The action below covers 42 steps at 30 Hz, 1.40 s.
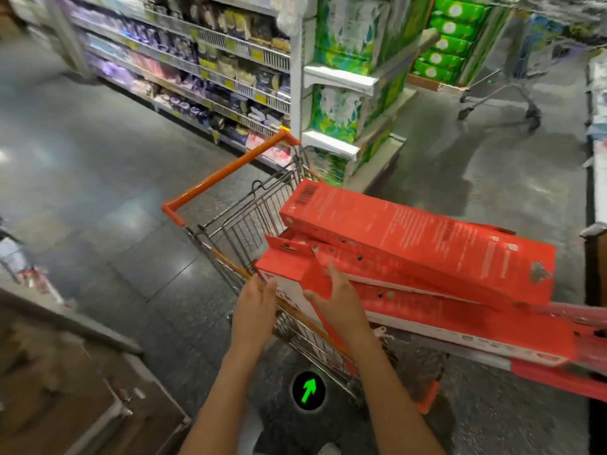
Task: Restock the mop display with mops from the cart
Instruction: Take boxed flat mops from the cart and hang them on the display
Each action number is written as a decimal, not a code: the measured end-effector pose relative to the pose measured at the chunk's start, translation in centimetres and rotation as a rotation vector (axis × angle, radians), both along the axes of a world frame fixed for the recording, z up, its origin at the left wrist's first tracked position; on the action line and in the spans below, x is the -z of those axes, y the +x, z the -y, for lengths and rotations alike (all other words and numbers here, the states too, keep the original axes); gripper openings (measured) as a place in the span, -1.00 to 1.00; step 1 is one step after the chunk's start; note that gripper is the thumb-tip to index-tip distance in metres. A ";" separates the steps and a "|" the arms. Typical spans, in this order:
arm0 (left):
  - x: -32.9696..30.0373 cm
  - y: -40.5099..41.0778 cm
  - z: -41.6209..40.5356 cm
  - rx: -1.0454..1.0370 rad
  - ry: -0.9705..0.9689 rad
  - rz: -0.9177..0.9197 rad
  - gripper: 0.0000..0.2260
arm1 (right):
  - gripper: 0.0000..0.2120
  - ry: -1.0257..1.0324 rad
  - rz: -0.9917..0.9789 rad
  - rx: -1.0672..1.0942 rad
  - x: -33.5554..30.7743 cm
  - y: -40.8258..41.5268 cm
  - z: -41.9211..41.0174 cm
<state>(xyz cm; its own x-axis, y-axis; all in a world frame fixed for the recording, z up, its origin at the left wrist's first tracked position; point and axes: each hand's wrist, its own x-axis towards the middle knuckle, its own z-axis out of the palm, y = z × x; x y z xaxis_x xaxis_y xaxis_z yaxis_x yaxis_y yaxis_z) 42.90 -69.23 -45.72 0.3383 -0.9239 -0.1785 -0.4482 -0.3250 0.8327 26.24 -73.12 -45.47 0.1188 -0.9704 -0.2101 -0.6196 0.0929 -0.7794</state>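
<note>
head view | worn high, faces forward and down | close over cart [249,224] and both forearms | aisle floor [98,159] beyond

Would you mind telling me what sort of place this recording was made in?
Most likely a supermarket aisle: long shelves stocked with packaged goods and yellow price tags, an orange-handled shopping cart loaded with long red boxes, and stacked green packs on an end display.
</note>
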 end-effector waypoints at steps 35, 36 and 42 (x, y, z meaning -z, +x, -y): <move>3.2 5.0 8.7 0.369 -0.043 -0.422 -0.59 | -0.19 -0.074 0.379 0.475 1.4 2.6 -1.5; 2.8 4.8 8.6 0.374 -0.074 -0.448 -0.59 | -0.19 -0.095 0.390 0.483 0.7 2.4 -1.7; -0.4 3.3 8.7 0.435 -0.256 -0.658 -0.64 | -0.25 -0.274 0.440 0.473 -3.8 0.6 -2.3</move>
<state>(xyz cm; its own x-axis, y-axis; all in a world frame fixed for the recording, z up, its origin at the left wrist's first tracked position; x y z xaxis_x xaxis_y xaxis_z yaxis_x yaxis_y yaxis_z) 46.18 -77.91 -45.32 -0.1592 -0.9871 0.0185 0.1148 0.0001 0.9934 26.82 -70.86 -41.72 -0.3113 -0.9501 0.0202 -0.1830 0.0390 -0.9823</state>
